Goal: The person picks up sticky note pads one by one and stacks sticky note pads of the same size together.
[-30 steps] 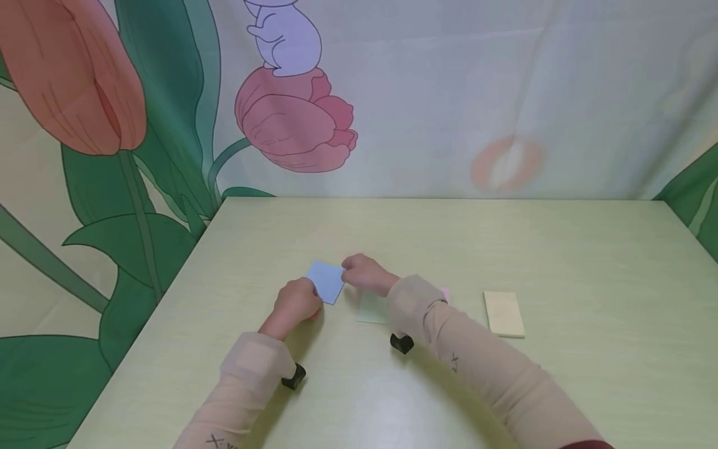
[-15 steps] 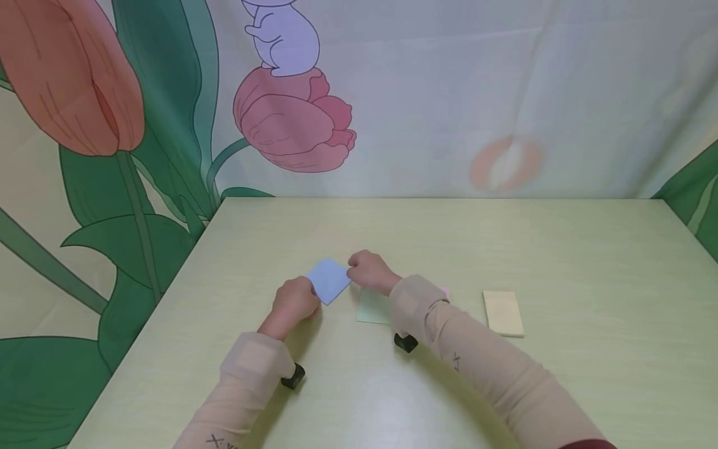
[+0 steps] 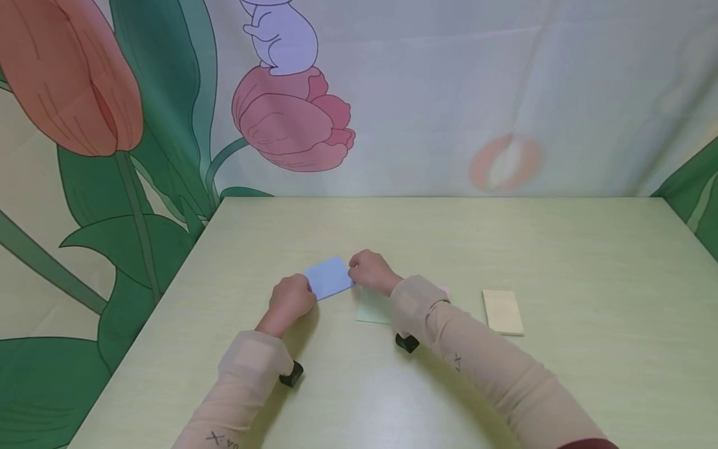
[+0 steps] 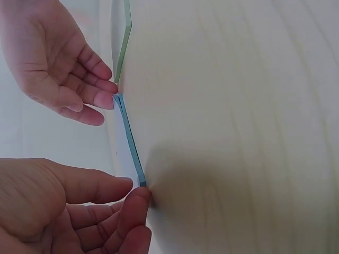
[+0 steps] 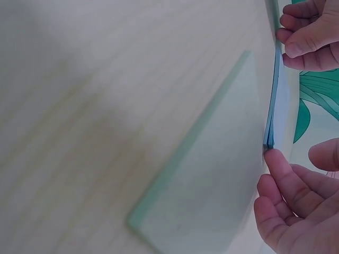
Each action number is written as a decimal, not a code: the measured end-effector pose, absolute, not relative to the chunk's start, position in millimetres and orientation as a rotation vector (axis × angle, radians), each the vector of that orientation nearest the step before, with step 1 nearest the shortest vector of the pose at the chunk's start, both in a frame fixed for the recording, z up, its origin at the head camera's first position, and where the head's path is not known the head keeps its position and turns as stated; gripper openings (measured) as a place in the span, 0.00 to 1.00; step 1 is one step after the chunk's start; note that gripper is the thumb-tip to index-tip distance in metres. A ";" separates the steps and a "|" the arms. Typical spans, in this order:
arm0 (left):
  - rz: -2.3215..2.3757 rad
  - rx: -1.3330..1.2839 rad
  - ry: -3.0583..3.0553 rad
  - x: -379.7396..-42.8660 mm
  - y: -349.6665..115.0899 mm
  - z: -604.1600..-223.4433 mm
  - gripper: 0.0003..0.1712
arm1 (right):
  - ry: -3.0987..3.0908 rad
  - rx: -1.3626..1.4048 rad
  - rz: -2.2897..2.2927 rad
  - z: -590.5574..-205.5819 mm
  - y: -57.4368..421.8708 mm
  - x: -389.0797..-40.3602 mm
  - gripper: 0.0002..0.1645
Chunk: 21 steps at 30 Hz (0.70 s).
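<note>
A blue sticky note pad point(image 3: 329, 278) lies between the two hands, seen edge-on in both wrist views with its sheets slightly parted at the right end. My left hand point(image 3: 291, 299) pinches its left end, thumb and index finger point(image 4: 139, 198) at the corner. At the opposite end, the index fingertip of my right hand point(image 3: 373, 272) touches the pad's corner. The right thumb point(image 5: 324, 156) stands apart from the pad, the other fingers loosely bent. Just below the right hand is a green sticky note pad point(image 3: 373, 306), partly hidden by the wrist.
A pale yellow pad point(image 3: 503, 312) lies to the right of the right forearm. A pink corner point(image 3: 445, 291) shows behind the right cuff. Behind the light wooden table point(image 3: 449, 237) hangs a curtain point(image 3: 426, 93) printed with tulips and a rabbit.
The blue pad has turned between the hands, from tilted on its corner to lying more sideways. The right hand has shifted slightly right, the left hand slightly left and away.
</note>
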<state>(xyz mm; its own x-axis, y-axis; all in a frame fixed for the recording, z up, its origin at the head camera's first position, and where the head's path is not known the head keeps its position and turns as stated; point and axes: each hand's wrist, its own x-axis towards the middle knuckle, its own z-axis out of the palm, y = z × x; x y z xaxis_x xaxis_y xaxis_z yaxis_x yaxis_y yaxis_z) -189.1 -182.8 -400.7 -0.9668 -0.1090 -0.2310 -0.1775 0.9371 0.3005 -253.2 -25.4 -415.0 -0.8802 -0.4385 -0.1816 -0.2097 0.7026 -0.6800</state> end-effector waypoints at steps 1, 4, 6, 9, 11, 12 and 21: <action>0.474 -0.216 2.883 -189.5 -182.9 -400.7 0.08 | 2.583 -0.506 -0.974 -414.6 -25.3 -252.9 0.21; 0.471 -0.223 2.879 -190.4 -183.7 -400.5 0.08 | 2.585 -0.509 -0.973 -414.0 -24.8 -252.1 0.21; 0.462 -0.230 2.871 -191.1 -184.3 -400.3 0.08 | 2.584 -0.510 -0.977 -413.9 -24.5 -251.5 0.21; 0.435 -0.224 2.861 -191.6 -185.8 -399.2 0.08 | 2.581 -0.512 -0.980 -413.8 -23.9 -251.1 0.21; 0.412 -0.213 2.851 -191.9 -186.8 -398.0 0.09 | 2.577 -0.506 -0.989 -414.0 -23.5 -251.0 0.21; 0.403 -0.201 2.849 -192.0 -187.3 -397.3 0.09 | 2.575 -0.499 -0.994 -414.2 -23.2 -251.1 0.21; 0.403 -0.071 2.920 -197.5 -191.3 -396.2 0.23 | 2.549 -0.406 -1.109 -418.7 -22.4 -253.4 0.23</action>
<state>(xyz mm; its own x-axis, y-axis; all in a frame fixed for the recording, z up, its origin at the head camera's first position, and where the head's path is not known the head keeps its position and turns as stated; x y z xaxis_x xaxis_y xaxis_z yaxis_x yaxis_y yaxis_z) -197.5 -191.3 -396.2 -0.9803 -0.0207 -0.1966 -0.0733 0.9618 0.2639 -253.4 -22.4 -418.7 -0.9047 -0.3837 -0.1852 -0.1261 0.6563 -0.7439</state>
